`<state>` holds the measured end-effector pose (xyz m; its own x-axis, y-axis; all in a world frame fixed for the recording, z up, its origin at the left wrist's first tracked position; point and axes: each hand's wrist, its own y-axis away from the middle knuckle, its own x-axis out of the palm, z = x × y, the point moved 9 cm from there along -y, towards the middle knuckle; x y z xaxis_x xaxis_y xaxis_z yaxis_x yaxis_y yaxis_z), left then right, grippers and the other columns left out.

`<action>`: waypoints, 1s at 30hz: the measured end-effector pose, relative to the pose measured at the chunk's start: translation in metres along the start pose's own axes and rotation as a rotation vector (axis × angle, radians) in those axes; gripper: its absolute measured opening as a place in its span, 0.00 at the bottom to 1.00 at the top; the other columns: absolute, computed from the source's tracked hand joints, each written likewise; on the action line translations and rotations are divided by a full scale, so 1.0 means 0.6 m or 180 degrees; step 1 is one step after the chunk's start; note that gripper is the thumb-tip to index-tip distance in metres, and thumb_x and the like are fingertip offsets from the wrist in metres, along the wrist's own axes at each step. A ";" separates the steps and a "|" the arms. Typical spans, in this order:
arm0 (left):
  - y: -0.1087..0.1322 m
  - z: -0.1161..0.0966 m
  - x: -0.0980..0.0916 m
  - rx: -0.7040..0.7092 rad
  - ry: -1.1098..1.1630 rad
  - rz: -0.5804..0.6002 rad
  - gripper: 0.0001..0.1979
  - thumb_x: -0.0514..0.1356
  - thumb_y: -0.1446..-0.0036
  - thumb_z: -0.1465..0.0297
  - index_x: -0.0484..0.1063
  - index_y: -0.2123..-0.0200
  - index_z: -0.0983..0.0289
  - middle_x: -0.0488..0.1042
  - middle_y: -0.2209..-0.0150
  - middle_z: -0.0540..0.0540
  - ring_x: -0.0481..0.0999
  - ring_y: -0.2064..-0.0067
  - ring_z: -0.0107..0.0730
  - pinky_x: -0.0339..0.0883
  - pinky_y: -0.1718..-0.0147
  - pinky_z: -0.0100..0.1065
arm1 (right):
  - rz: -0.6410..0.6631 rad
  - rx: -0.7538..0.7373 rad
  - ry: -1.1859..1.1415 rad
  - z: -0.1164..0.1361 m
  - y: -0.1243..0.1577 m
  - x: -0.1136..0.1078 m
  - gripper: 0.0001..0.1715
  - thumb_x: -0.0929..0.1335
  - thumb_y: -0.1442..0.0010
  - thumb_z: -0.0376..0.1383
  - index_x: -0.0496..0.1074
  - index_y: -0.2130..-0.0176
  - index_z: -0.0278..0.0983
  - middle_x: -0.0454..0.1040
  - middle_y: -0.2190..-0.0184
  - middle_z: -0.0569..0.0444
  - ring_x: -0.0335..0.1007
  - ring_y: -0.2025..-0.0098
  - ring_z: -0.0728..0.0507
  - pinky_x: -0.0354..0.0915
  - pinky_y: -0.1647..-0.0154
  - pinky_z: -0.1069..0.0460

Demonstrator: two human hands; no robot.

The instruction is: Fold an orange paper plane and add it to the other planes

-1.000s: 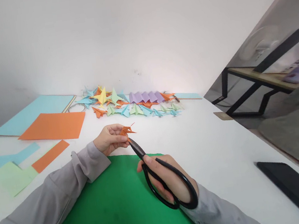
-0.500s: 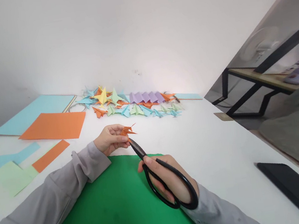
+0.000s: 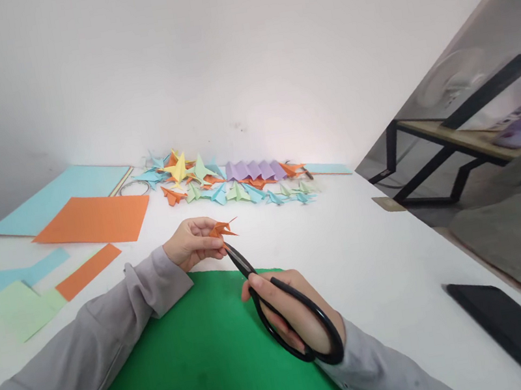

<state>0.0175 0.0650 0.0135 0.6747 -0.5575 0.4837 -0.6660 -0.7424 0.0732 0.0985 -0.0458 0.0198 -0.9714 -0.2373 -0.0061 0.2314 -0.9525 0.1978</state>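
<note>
Between thumb and fingers, my left hand (image 3: 194, 240) pinches a small orange folded-paper figure (image 3: 221, 229) with thin pointed tips; part of it is hidden by the fingers. My right hand (image 3: 297, 304) is closed around black-handled scissors (image 3: 328, 326). Their blades point up and to the left, and the tips meet the lower edge of the orange figure beside my left fingers. Whether paper lies between the blades I cannot make out. Below both hands spreads a green sheet (image 3: 193, 364) on the white table (image 3: 379, 255).
Along the wall lie many colourful folded-paper figures (image 3: 237, 192) and a purple pleated strip (image 3: 255, 170). Large blue (image 3: 66, 189) and orange sheets (image 3: 94, 220) rest at left, near paper offcuts (image 3: 89, 271). A black flat object (image 3: 513, 323) is at the right edge.
Almost nothing differs. The scissor blades look slightly closer together, and both hands stay in nearly the same place.
</note>
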 end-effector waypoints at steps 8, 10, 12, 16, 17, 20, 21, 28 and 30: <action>0.000 0.000 -0.004 -0.0021 -0.0090 -0.0054 0.18 0.72 0.71 0.74 0.73 0.72 0.70 0.75 0.82 0.54 0.73 0.82 0.27 0.70 0.81 0.24 | -0.0032 0.0052 0.0092 0.000 0.000 -0.002 0.26 0.61 0.44 0.54 0.67 0.73 0.34 0.52 0.95 0.67 0.45 0.95 0.56 0.43 0.94 0.59; 0.000 0.000 -0.004 -0.0019 -0.0110 -0.0070 0.17 0.72 0.71 0.74 0.73 0.72 0.70 0.75 0.82 0.54 0.74 0.82 0.27 0.69 0.81 0.25 | -0.0059 0.0049 0.0128 0.001 0.000 -0.002 0.26 0.61 0.44 0.54 0.67 0.73 0.34 0.52 0.95 0.67 0.44 0.95 0.56 0.43 0.93 0.58; 0.001 -0.001 -0.004 -0.0006 -0.0109 -0.0084 0.17 0.72 0.71 0.75 0.73 0.73 0.69 0.75 0.82 0.54 0.73 0.82 0.28 0.69 0.81 0.25 | -0.0084 0.0039 0.0141 0.003 0.000 -0.003 0.26 0.61 0.44 0.54 0.67 0.74 0.35 0.51 0.95 0.67 0.44 0.95 0.56 0.43 0.93 0.58; 0.001 -0.001 -0.003 0.0003 -0.0088 -0.0072 0.16 0.72 0.71 0.75 0.73 0.74 0.69 0.75 0.83 0.54 0.73 0.82 0.28 0.69 0.81 0.25 | -0.0074 0.0053 0.0163 0.002 0.000 -0.002 0.26 0.61 0.44 0.54 0.67 0.74 0.35 0.52 0.95 0.67 0.44 0.95 0.56 0.43 0.93 0.59; 0.001 -0.001 -0.003 0.0003 -0.0085 -0.0062 0.16 0.72 0.71 0.75 0.73 0.73 0.69 0.75 0.82 0.54 0.73 0.82 0.28 0.69 0.81 0.25 | -0.0072 0.0062 0.0175 0.001 0.001 -0.002 0.26 0.61 0.44 0.54 0.67 0.74 0.35 0.52 0.95 0.67 0.45 0.95 0.56 0.43 0.93 0.59; 0.001 -0.001 -0.004 0.0011 -0.0072 -0.0058 0.16 0.72 0.70 0.75 0.73 0.73 0.69 0.75 0.82 0.55 0.73 0.82 0.28 0.69 0.81 0.25 | -0.0104 0.0051 0.0282 0.002 0.001 -0.005 0.26 0.61 0.44 0.54 0.67 0.74 0.35 0.52 0.94 0.66 0.45 0.94 0.56 0.43 0.93 0.59; 0.001 -0.001 -0.005 0.0014 -0.0069 -0.0064 0.16 0.72 0.70 0.75 0.73 0.72 0.69 0.76 0.82 0.55 0.73 0.82 0.28 0.69 0.81 0.25 | -0.0120 0.0043 0.0336 0.003 0.001 -0.006 0.26 0.61 0.44 0.54 0.67 0.74 0.35 0.52 0.94 0.66 0.46 0.94 0.56 0.43 0.93 0.58; -0.001 -0.001 -0.006 0.0064 -0.0025 -0.0069 0.16 0.71 0.70 0.76 0.73 0.72 0.69 0.76 0.82 0.55 0.74 0.82 0.28 0.69 0.81 0.24 | -0.0164 0.0028 0.0530 0.008 0.003 -0.009 0.27 0.61 0.44 0.55 0.68 0.74 0.34 0.52 0.94 0.65 0.46 0.93 0.56 0.44 0.92 0.59; -0.002 -0.004 -0.011 0.0119 0.0030 -0.0148 0.16 0.71 0.70 0.76 0.73 0.72 0.70 0.76 0.81 0.55 0.75 0.81 0.29 0.70 0.81 0.24 | -0.0178 0.0035 0.0528 0.008 0.004 -0.009 0.27 0.61 0.45 0.55 0.67 0.73 0.35 0.52 0.94 0.65 0.45 0.93 0.55 0.44 0.91 0.58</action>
<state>0.0131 0.0703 0.0126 0.7014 -0.5188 0.4887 -0.6215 -0.7809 0.0632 0.1042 -0.0457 0.0253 -0.9605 -0.2131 -0.1790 0.1759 -0.9632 0.2033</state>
